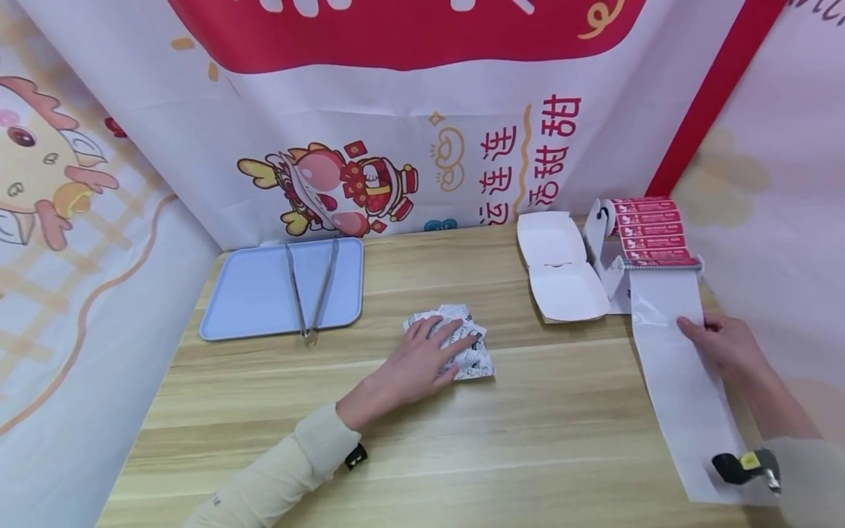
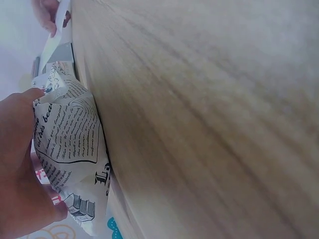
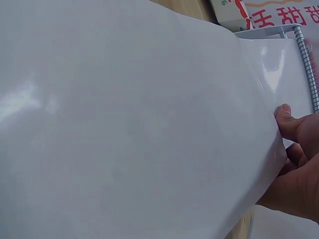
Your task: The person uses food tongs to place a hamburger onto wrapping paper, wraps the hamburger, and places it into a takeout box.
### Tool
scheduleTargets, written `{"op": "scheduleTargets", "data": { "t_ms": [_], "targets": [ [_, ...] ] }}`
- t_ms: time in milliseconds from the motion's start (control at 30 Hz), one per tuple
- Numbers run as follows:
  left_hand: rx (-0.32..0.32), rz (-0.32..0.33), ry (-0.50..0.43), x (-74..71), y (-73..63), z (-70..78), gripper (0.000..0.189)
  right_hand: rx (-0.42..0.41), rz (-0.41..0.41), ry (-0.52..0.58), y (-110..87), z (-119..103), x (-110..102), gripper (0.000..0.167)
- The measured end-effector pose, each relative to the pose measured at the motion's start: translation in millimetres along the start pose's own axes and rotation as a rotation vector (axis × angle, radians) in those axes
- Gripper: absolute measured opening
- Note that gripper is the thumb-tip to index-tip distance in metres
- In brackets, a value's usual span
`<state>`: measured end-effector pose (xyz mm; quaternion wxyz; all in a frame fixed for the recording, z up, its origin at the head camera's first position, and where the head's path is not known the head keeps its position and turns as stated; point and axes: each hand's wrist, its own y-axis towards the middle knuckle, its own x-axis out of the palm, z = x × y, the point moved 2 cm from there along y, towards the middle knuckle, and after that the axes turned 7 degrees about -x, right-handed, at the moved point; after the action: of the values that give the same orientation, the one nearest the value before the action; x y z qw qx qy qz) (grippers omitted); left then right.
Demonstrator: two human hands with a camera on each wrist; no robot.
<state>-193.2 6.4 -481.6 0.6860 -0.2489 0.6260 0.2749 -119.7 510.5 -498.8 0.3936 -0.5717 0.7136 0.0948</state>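
My left hand (image 1: 422, 359) rests with spread fingers on a folded paper-wrapped packet (image 1: 477, 359) in the middle of the table. The packet's white paper carries black newspaper-style print, and the left wrist view shows the wrapper (image 2: 75, 129) up close beside the hand. What is inside it is hidden. At the right, my right hand (image 1: 729, 345) pinches the edge of a long white backing strip (image 1: 680, 396) between thumb and fingers. This strip runs from a dispenser holding a roll of red printed labels (image 1: 650, 224). In the right wrist view the strip (image 3: 149, 119) fills most of the picture.
An unfolded white paper box (image 1: 568, 290) lies beside the dispenser. On the left is a blue tray (image 1: 251, 293) with metal tongs (image 1: 323, 293) whose tips overhang its front edge. Printed cloth walls (image 1: 409, 110) enclose the wooden table (image 1: 528, 455) behind and at the sides.
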Motion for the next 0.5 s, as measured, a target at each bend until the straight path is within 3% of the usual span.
{"op": "scheduleTargets", "data": {
  "t_ms": [400,500],
  "targets": [
    [-0.011,-0.02,0.007,-2.5,1.1,-0.6,0.055,-0.056,-0.017,-0.036,-8.2,3,-5,0.097],
    [-0.009,-0.025,0.005,-1.7,0.7,-0.5,0.055,-0.159,0.129,-0.07,-15.2,0,-14,0.08]
  ]
}}
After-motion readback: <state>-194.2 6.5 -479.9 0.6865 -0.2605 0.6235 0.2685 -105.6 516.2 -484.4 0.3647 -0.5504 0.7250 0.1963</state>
